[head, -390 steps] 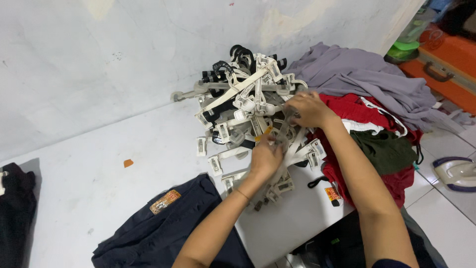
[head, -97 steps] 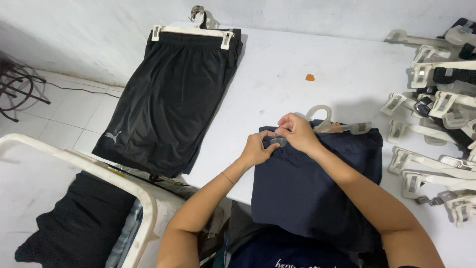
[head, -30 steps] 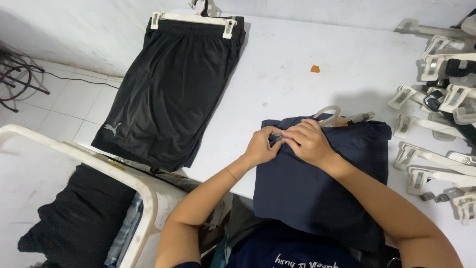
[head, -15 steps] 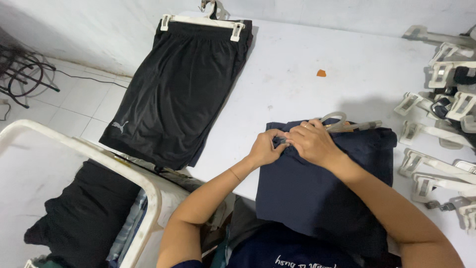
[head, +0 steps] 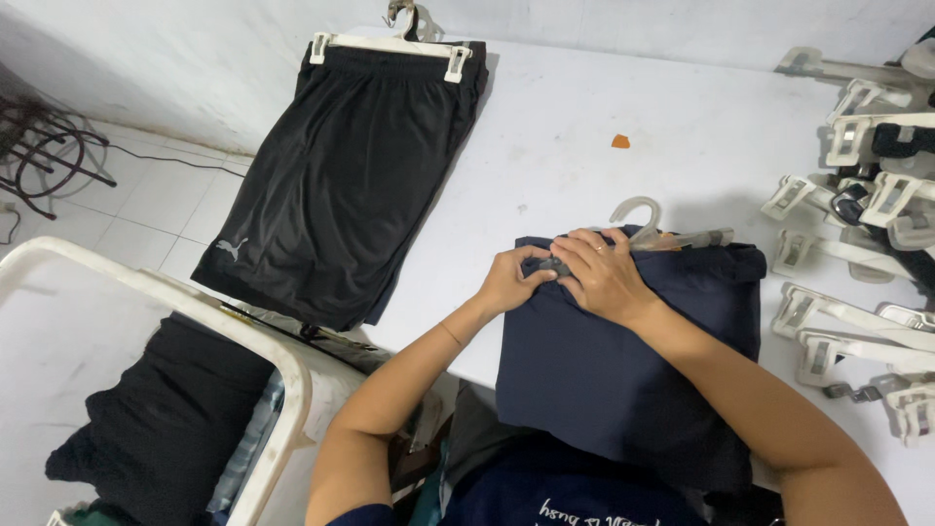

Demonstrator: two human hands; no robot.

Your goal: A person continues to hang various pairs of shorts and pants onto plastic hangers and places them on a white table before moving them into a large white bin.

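Navy shorts [head: 633,360] lie flat on the white table [head: 584,127] at the lower centre of the frame, their waistband toward the top, with a clear plastic clip hanger [head: 654,230] lying along that edge. Both hands meet at the waistband's left corner: the left hand [head: 508,281] pinches the fabric, fingers closed on it, and the right hand [head: 606,276] presses down over the hanger's left clip, fingers curled around it. By my reading the step in hand is fastening that left clip onto the waistband; the next move would call for a firm squeeze until the clip bites, then the same on the right clip, which lies near the waistband's right corner.

Black shorts [head: 351,185], already clipped to a white hanger [head: 388,47], lie at the upper left, hanging partly off the table's edge. A heap of empty white clip hangers [head: 857,244] fills the right edge. A small orange scrap [head: 620,141] sits on the bare tabletop above the hands. At lower left a white plastic basket [head: 292,390] holds dark clothing, over a pale tiled floor [head: 136,195].
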